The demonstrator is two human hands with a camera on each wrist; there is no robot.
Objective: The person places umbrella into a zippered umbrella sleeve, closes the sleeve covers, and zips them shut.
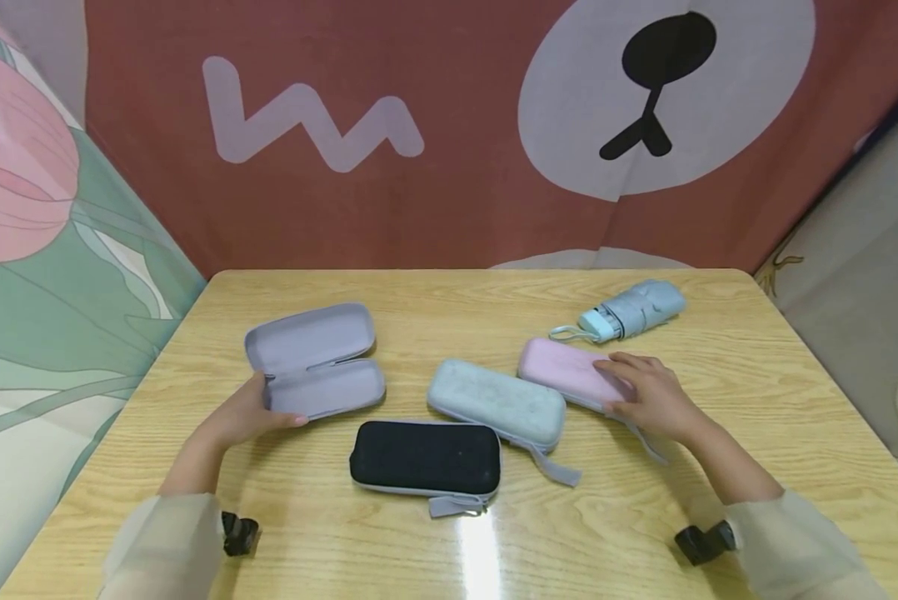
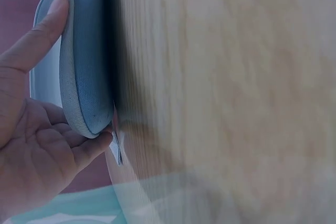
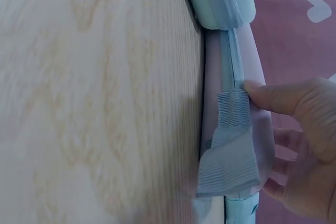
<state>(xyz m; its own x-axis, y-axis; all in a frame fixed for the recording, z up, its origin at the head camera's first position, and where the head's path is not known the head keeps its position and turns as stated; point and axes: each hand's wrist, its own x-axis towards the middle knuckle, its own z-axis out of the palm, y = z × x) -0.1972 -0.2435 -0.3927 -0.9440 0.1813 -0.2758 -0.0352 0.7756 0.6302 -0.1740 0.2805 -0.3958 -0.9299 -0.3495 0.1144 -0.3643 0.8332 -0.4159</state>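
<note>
A grey zip case lies unfolded at the left of the table, its lid tipped back and its inside bare. My left hand grips its left end; in the left wrist view the thumb lies along the rim and the fingers reach round the end. On the right, my right hand holds the right end of a closed pink zip case. The right wrist view shows the thumb at the zip, beside a grey strap, with the fingers on the far side.
Between the hands lie a closed pale green zip case and a closed black zip case, both with grey pull straps. Behind the pink case is a folded light blue umbrella. A printed cloth hangs along the table's back edge.
</note>
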